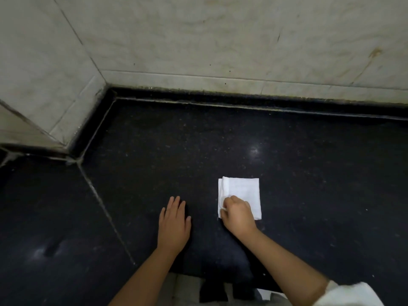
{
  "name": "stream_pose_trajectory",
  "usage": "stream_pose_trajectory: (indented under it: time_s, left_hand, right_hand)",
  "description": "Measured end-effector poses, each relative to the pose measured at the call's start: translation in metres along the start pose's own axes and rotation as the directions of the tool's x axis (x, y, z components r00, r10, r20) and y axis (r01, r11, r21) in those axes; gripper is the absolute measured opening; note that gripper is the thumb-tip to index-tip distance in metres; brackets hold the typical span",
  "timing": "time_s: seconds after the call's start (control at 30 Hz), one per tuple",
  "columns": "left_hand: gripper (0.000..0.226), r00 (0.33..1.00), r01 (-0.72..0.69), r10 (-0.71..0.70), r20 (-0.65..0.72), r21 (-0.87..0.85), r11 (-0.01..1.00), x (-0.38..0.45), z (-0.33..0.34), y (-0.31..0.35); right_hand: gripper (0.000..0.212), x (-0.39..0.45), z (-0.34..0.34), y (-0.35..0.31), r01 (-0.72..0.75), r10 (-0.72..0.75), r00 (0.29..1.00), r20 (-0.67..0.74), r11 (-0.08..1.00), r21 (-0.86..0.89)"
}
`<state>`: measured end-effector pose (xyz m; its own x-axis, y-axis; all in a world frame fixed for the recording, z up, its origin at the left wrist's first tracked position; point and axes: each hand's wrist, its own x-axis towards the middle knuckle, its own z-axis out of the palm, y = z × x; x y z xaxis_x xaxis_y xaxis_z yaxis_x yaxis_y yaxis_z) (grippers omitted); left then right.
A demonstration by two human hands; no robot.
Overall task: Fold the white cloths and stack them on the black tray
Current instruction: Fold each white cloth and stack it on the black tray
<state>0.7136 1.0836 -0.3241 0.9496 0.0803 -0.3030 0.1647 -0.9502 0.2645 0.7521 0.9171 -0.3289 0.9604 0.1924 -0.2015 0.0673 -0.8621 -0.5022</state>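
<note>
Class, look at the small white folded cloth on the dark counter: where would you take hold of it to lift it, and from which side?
Pinch the small white folded cloth at its left edge, from the near left, as the right hand does. There the layers curl up off the dark speckled stone counter; elsewhere it lies flat.

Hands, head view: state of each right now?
Left hand: open, fingers straight, flat on the black countertop, holding nothing.
Right hand: closed, pinching the left edge of the folded white cloth.
</note>
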Motion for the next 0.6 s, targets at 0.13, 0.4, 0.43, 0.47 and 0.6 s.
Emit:
stream_pose_trajectory:
  time_s: [0.13, 0.4, 0.43, 0.47, 0.6]
  left_hand:
    - [0.047, 1.000, -0.028, 0.027, -0.014, -0.057, 0.998, -0.001, 0.001, 0.003]
    - [0.048, 0.982, -0.180, 0.173, -0.078, -0.104, 0.978, 0.009, 0.005, 0.019]
    - [0.047, 0.979, -0.191, 0.183, -0.085, -0.091, 0.977, 0.009, 0.007, 0.019]
    - [0.046, 0.978, -0.198, 0.190, -0.087, -0.092, 0.976, 0.009, 0.008, 0.019]
    - [0.040, 0.912, -0.408, 0.401, -0.092, -0.076, 0.910, 0.012, 0.012, 0.031]
  right_hand:
    - [0.007, -0.004, 0.000, 0.011, 0.076, -0.074, 0.993, -0.094, 0.997, 0.025]
    - [0.032, -0.018, -0.002, 0.016, 0.263, -0.259, 0.964, 0.060, 0.962, -0.070]
    - [0.033, -0.020, -0.007, 0.021, 0.269, -0.267, 0.963, 0.037, 0.962, -0.055]
    - [0.034, -0.025, -0.012, 0.027, 0.267, -0.268, 0.963, -0.002, 0.961, -0.068]
    - [0.022, -0.042, -0.036, 0.053, 0.188, -0.204, 0.978, -0.050, 0.956, -0.226]
